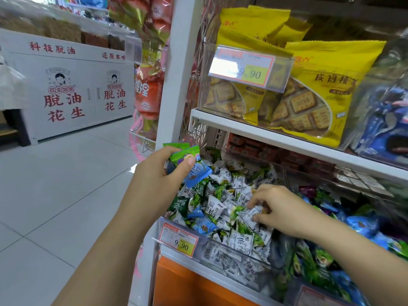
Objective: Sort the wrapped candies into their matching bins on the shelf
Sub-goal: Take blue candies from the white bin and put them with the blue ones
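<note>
Several green and blue candies are gripped in the left hand above the left edge of the clear bin. Inside it, the right hand pinches a white-wrapped candy with curled fingertips. Best to lift one wrapper cleanly and check its colour.

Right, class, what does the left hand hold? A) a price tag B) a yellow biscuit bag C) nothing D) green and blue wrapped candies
D: the left hand grips green and blue wrapped candies, while the right hand pinches a white candy.
</note>
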Demonstrator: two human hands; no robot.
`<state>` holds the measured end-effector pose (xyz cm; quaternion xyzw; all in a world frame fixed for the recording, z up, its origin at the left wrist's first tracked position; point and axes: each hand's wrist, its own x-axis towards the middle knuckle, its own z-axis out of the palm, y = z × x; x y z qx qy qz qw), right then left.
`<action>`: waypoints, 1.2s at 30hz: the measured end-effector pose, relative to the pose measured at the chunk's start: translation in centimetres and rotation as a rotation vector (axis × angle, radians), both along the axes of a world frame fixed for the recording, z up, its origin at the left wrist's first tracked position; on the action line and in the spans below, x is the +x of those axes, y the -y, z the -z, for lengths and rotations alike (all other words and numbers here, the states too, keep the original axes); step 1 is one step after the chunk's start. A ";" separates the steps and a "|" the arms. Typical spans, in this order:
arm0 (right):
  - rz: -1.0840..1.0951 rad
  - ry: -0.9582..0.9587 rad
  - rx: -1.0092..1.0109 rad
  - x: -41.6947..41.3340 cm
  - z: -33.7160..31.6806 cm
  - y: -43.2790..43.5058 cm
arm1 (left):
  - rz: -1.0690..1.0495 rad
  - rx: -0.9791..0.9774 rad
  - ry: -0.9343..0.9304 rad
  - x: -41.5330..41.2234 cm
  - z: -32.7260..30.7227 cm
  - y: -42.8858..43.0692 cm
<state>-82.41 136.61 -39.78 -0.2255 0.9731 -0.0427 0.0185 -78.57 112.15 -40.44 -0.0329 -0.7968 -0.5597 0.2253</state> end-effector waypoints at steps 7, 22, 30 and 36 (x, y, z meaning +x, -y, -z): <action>-0.141 -0.143 -0.173 1.5 -1.8 3.3 | 0.014 0.014 -0.023 -0.1 -0.1 -0.4; -0.232 0.089 0.128 -1.7 2.6 7.2 | 0.043 -0.003 -0.011 0.5 -0.1 0.4; -0.122 0.237 -0.045 -1.9 2.8 7.8 | 0.023 -0.026 -0.018 1.0 -0.4 0.6; -0.018 0.329 -0.158 -2.4 3.4 8.6 | 0.026 -0.017 -0.017 0.4 -0.2 0.2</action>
